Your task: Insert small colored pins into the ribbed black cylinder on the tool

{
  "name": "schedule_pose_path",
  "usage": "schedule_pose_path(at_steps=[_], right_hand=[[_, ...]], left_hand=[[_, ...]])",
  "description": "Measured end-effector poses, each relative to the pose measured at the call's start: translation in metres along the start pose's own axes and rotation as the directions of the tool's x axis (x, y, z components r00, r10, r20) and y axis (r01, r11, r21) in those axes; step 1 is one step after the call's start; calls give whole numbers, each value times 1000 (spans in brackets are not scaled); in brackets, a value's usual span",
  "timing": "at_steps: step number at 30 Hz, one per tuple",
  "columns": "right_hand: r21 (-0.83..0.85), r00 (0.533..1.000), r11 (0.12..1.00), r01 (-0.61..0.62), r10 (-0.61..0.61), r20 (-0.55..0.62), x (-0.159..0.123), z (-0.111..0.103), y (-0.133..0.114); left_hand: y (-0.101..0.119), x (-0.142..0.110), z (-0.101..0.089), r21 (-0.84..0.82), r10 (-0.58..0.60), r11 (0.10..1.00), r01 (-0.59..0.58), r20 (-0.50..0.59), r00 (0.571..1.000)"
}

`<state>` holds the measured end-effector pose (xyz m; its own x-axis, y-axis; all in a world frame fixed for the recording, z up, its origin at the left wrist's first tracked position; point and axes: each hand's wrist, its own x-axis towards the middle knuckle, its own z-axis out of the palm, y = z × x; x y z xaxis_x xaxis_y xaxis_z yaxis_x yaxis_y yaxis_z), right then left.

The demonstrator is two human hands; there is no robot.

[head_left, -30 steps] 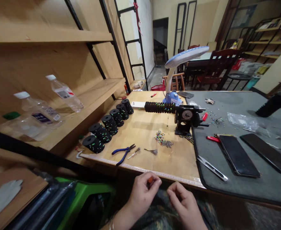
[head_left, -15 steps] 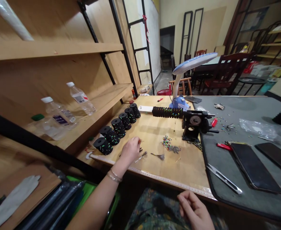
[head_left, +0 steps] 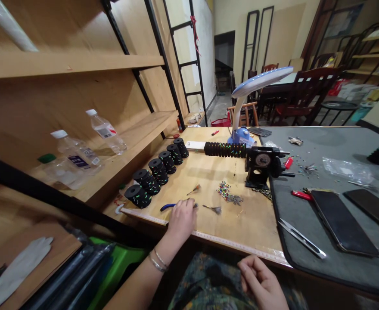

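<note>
Left hand [head_left: 183, 217] has come down toward the front edge of the pale wooden bench [head_left: 257, 224] since the earlier frame, and a small orange feathery tuft [head_left: 194, 189] now lies uncovered just beyond its fingers. From my remote view, that hand covers most of the blue-handled metal pliers [head_left: 168, 207]; I cannot tell whether its grip is closed on them or on the greyish tuft [head_left: 195, 206] peeking out beside the fingers. My right hand [head_left: 259, 275] keeps a narrow, curled grip below the bench edge, nothing visible in it, presumably waiting out of the way.

I count three tufts, including the grey fan-shaped tuft [head_left: 212, 209], probably laid apart so each can be picked singly. Six black foam spools [head_left: 138, 196] stand in one row, likely to keep the middle free. I see one pair of pliers and one black hand-cranked winder [head_left: 260, 165].
</note>
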<state>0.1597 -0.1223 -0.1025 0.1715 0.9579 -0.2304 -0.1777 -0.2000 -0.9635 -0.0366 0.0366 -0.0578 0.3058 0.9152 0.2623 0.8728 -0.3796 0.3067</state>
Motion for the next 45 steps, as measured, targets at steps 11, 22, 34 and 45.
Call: schedule_pose_path(at_steps=[11, 22, 34, 45], right_hand=[[166, 990, 985, -55, 75, -118, -6, -8, -6], [224, 970, 974, -38, 90, -227, -15, -15, -3], [96, 989, 987, -126, 132, -67, -15, 3, 0], [40, 992, 992, -123, 124, -30, -10, 7, 12]], left_hand=[[12, -46, -6, -696, -178, 677, 238, 158, 971], [67, -98, 11, -782, -46, 154, 604, 605, 795], [79, -101, 29, -742, 3, 130, 657, 663, 748], [83, -105, 34, -784, -57, 217, 582, 585, 809]])
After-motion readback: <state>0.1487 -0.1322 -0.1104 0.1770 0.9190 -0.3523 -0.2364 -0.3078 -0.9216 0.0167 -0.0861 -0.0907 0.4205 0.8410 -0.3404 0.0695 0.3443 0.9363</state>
